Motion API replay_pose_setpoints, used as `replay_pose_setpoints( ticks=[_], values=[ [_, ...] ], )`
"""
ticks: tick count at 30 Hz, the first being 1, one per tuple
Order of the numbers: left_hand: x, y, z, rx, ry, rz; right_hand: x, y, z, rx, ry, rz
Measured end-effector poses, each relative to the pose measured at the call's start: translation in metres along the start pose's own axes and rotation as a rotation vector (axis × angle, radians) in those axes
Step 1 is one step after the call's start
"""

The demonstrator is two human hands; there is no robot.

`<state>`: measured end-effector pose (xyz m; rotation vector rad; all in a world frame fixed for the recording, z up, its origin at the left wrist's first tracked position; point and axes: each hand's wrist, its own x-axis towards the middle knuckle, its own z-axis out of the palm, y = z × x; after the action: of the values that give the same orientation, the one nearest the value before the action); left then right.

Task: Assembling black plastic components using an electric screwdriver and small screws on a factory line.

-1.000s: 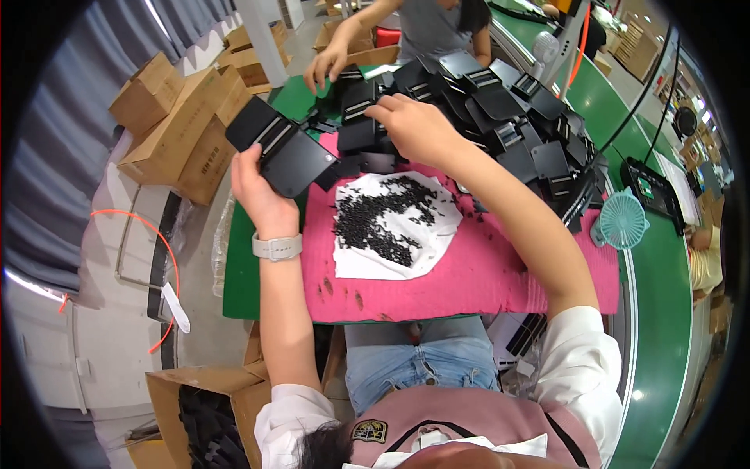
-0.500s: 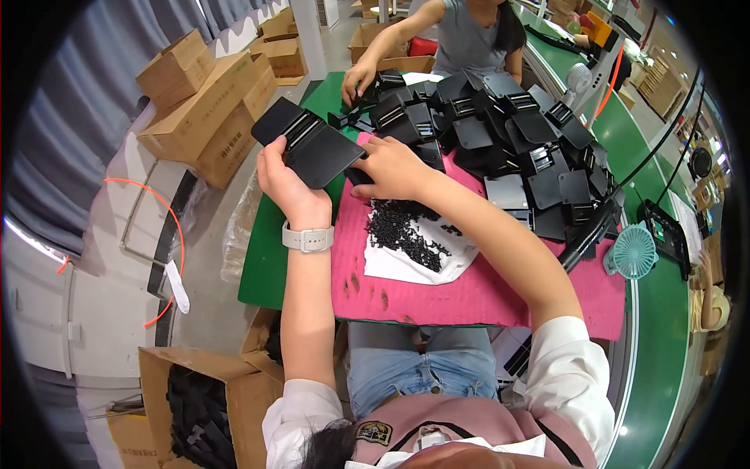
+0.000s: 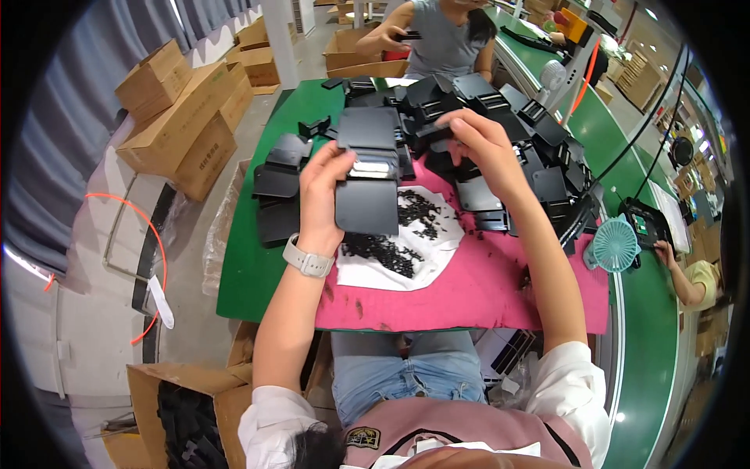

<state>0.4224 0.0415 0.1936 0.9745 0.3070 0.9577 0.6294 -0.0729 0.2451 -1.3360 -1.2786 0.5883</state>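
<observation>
My left hand [image 3: 322, 187] is closed on the left edge of a black hinged bracket [image 3: 367, 206]. The bracket has two flat plates joined by a middle section with shiny metal rods, and is held above the work surface. To its right, my right hand [image 3: 486, 148] pinches a small dark piece [image 3: 431, 137], partly lost against the black parts behind. Under the bracket, many small black screws [image 3: 381, 254] lie on a white cloth [image 3: 433, 262]. A large heap of similar black brackets [image 3: 478, 192] spreads behind and beside my right hand.
More black brackets [image 3: 279, 223] lie on the green tabletop [image 3: 246, 270], left of the pink mat [image 3: 437, 309]. A teal fan [image 3: 614, 245] stands at the right. Across the table, a co-worker's hand [image 3: 388, 37] holds a dark piece. An open carton [image 3: 234, 406] stands at lower left.
The bracket in my left hand is now upright and farther right. My right hand has moved right, away from it. Brackets now show on the left tabletop. The co-worker's hand has risen from the heap.
</observation>
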Motion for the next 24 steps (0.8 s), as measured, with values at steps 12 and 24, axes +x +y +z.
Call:
replay_pose_setpoints(
  ticks=[12, 24],
  values=[
    [-0.036, -0.037, 0.029, 0.075, -0.267, -0.362, -0.072, 0.017, 0.03, -0.378, -0.02, -0.267],
    [-0.038, -0.037, 0.027, 0.005, -0.084, -0.253, -0.083, 0.022, 0.04, -0.761, 0.086, -0.344]
  ],
)
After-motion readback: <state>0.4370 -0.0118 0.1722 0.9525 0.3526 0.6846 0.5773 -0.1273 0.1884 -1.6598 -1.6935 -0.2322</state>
